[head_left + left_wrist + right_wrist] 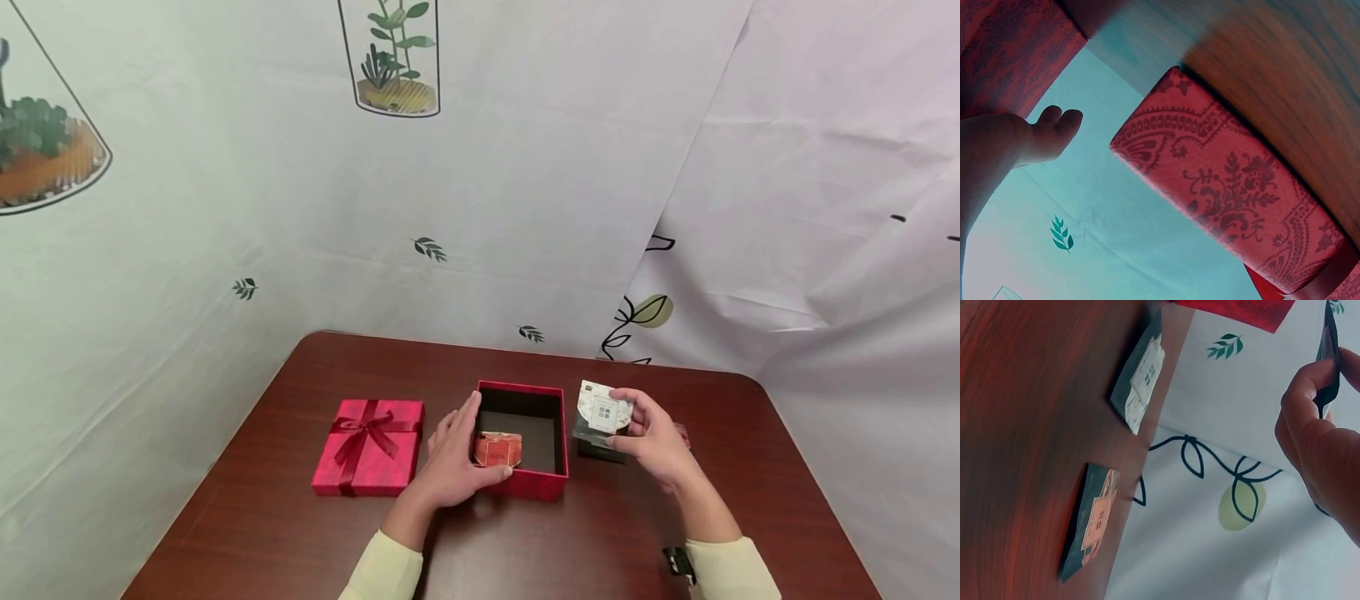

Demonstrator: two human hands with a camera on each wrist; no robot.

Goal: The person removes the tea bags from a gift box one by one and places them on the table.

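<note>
Right hand [662, 443], fingers pinching a white-and-dark packet [606, 412] by its edge, near an open box [542, 486]; left hand [453, 468], fingers spread against the box, probably to steady it; orange packet [498, 452] inside; counter [498, 546] beneath.

A white-fronted packet [604, 412] is pinched by a right hand [662, 442] above a brown table [525, 550], while an open red box [531, 485], an orange packet [498, 451] inside, is touched by the left hand [454, 468], a bow-topped lid [369, 450] set nearby.
</note>
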